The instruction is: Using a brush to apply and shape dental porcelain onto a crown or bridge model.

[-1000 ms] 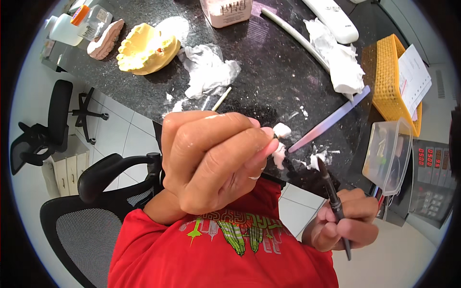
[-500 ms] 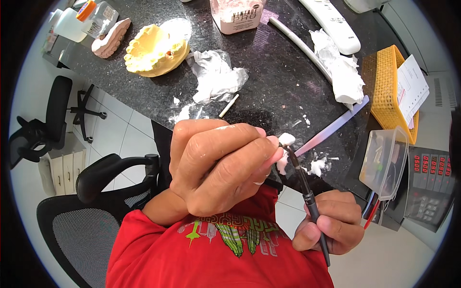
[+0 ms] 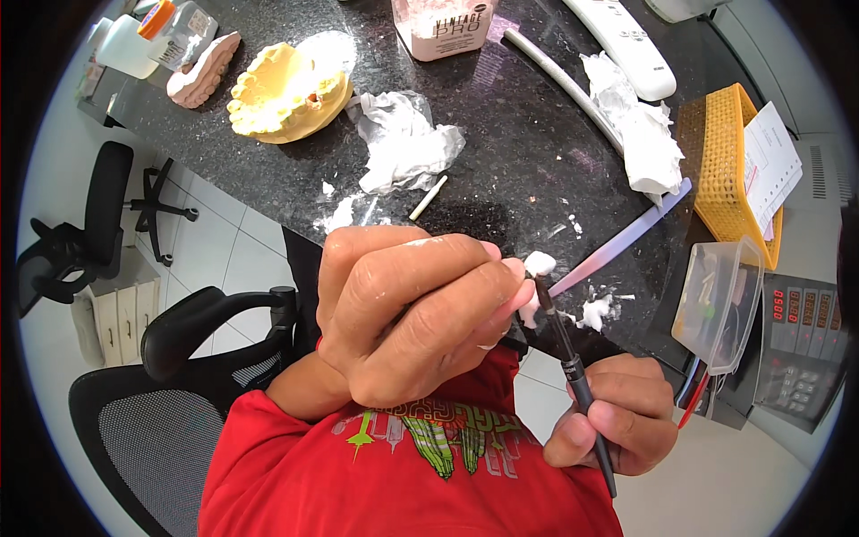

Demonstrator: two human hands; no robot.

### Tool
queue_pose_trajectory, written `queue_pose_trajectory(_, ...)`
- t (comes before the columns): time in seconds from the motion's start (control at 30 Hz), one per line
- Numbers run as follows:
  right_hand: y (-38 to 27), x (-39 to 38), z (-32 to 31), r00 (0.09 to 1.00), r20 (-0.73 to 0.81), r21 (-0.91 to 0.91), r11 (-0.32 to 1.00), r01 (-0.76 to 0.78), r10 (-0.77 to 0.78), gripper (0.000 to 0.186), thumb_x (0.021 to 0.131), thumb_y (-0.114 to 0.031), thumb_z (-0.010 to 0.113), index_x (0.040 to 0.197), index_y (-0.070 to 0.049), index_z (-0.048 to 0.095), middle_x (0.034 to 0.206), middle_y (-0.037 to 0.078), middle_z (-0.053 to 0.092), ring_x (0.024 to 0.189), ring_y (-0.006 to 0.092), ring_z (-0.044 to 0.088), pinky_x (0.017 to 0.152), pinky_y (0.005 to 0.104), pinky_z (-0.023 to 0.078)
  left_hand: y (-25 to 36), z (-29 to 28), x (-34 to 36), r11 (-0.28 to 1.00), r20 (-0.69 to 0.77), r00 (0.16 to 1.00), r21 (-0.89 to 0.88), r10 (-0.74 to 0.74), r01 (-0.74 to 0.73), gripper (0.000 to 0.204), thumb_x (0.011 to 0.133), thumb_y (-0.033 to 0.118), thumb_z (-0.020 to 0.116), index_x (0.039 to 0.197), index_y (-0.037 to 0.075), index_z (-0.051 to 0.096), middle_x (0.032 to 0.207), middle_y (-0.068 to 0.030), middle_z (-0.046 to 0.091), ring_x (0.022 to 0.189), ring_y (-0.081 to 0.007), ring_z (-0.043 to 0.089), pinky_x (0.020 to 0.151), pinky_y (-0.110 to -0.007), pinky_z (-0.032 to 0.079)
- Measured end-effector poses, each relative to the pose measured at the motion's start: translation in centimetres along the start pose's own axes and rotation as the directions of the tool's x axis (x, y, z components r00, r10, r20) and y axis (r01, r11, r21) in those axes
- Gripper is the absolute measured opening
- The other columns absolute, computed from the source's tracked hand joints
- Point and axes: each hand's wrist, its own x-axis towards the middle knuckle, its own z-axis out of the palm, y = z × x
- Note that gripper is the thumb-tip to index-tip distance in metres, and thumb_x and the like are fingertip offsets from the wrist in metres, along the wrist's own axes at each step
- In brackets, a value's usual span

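the left hand [image 3: 412, 313] hangs over the near edge of the speckled black stone bench [image 3: 510, 161], grip pinched closed, seemingly on a small rounded white piece [image 3: 540, 263] at its fingertips. past that edge, the right hand [image 3: 631, 421] has its grip wrapped around a slim black brush [image 3: 574, 369], tip just beside the piece. bench surface spans from a crumpled white sheet [image 3: 403, 148] to a flat purple-and-pink strip [image 3: 619, 239].

That speckled black counter [image 3: 514, 161] has white crumbs [image 3: 340, 215] scattered about. A yellow dental cast [image 3: 291, 112] sits beside a crumpled white wad [image 3: 403, 148].
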Motion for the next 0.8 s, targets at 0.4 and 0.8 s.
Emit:
queue_pose_trajectory(0.4,0.17,-0.21,0.26,0.999,-0.053,0.008,1.000,0.007,-0.006,0.022,0.074,-0.010,0.071,0.092,-0.004,0.059,0.074,0.007,0.059,0.055,0.0162,0.059,0.043,0.0246,0.053,0.06,-0.07,0.07,1.000,0.010,1.000,0.012,-0.012,0.012,0.021,0.070,0.010,0.077,0.089,0.010,0.067,0.083,-0.0010,0.061,0.071,-0.0141,0.055,0.062,-0.025,0.043)
queue_pose_trajectory(0.8,0.32,-0.29,0.23,0.999,-0.039,-0.003,1.000,0.028,-0.028,0.025,0.074,-0.010,0.071,0.095,-0.004,0.057,0.073,0.006,0.059,0.054,0.0164,0.059,0.042,0.0244,0.052,-0.13,0.04,-0.16,1.000,-0.011,1.000,-0.010,-0.012,0.012,0.028,0.062,0.008,0.080,0.088,0.010,0.071,0.083,0.0002,0.064,0.071,-0.0128,0.054,0.061,-0.024,0.042)
